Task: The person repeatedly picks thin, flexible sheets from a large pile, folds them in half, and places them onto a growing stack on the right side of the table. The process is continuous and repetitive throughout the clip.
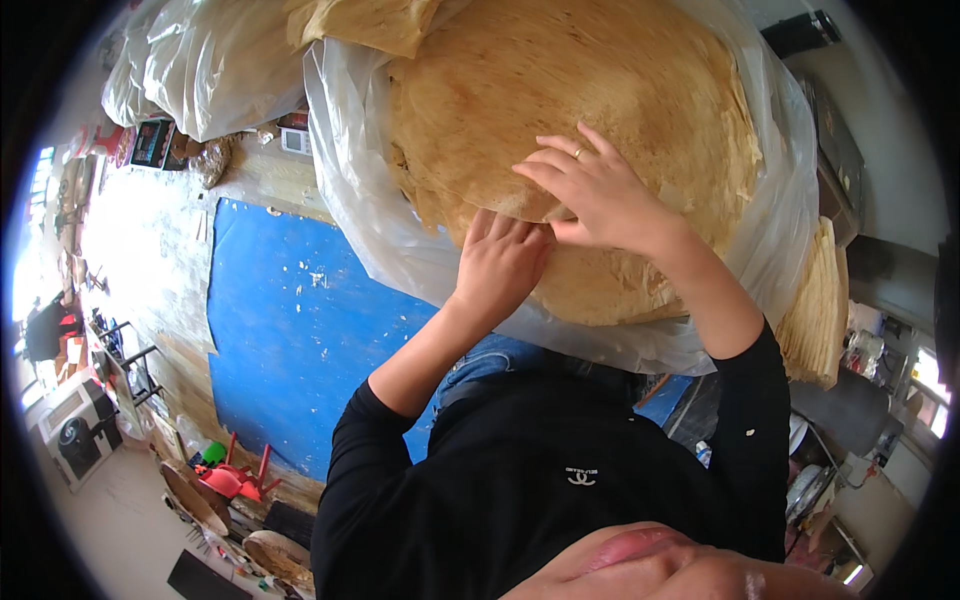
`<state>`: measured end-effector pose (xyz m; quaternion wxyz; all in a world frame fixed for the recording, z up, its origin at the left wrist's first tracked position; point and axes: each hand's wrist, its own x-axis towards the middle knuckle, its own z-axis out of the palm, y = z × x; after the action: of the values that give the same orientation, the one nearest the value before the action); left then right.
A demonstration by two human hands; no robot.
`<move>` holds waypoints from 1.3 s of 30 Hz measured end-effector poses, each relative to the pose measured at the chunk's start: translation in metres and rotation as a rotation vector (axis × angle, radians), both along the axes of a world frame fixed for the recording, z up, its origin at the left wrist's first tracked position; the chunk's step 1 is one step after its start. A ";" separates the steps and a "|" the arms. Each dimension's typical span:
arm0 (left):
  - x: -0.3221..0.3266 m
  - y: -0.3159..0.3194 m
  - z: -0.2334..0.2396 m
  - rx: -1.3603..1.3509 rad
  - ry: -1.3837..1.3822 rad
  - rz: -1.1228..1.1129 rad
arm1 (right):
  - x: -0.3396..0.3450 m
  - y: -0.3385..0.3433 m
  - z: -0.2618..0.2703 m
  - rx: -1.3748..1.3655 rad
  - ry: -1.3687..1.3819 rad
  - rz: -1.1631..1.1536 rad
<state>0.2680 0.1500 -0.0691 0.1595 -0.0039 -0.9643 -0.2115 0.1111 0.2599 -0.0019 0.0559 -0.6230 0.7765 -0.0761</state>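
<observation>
A large stack of thin, round, brown sheets that look like flatbread [510, 90] lies before me on clear plastic sheeting [375, 217]. At the stack's near side, the fingertips of my left hand [502, 251] are tucked beneath the edge of an upper sheet and hidden. My right hand [592, 191], with a ring on one finger, is over that sheet with its fingers spread. Its thumb is close to the same edge, beside my left fingers. A lower sheet [607, 281] shows below this edge, nearer my body.
A folded piece of similar sheet [367, 22] lies at the far left of the stack. Plastic-wrapped bundles [217, 67] and a small device with a display [295, 140] stand farther left. A pleated pale stack [814, 307] is at right. A blue surface [300, 322] bears scattered crumbs.
</observation>
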 end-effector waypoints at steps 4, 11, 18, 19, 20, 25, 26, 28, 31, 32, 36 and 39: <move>-0.011 -0.011 0.003 0.264 0.053 0.158 | 0.002 -0.001 -0.010 -0.041 0.166 0.036; -0.013 -0.012 0.003 -0.107 0.186 0.068 | -0.110 -0.017 0.019 -0.323 -0.325 -0.341; -0.066 -0.029 0.002 0.044 0.149 0.063 | -0.123 0.008 -0.002 -0.484 -0.597 -0.590; -0.074 -0.033 -0.001 0.020 0.108 0.006 | -0.118 0.010 -0.008 -0.502 -0.590 -0.497; -0.079 -0.036 -0.005 0.006 0.149 -0.041 | -0.118 0.015 -0.010 -0.547 -0.511 -0.508; -0.080 -0.045 -0.016 0.053 0.015 -0.154 | -0.129 0.039 -0.003 -0.961 -0.490 -0.931; -0.079 -0.046 -0.015 0.051 0.051 -0.140 | -0.132 0.043 -0.001 -1.073 -0.543 -0.951; -0.081 -0.044 -0.010 0.041 -0.047 -0.139 | -0.132 0.049 0.002 -1.188 -0.625 -0.991; -0.102 -0.038 0.005 -0.019 -0.290 -0.134 | -0.123 0.052 0.003 -1.105 -0.704 -1.048; -0.110 -0.034 0.010 -0.151 -0.106 -0.181 | -0.120 0.051 0.005 -1.092 -0.711 -1.025; -0.143 -0.019 0.022 -0.417 0.453 -0.372 | -0.111 0.045 0.012 -0.990 -0.494 -0.885; -0.146 -0.014 0.015 -0.347 0.384 -0.480 | -0.115 0.044 0.021 -0.895 -0.367 -0.795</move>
<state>0.1217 0.1362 -0.0538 0.2805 -0.2971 -0.9099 -0.0716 -0.0042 0.3037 0.0191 -0.1104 -0.2263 0.8196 -0.5146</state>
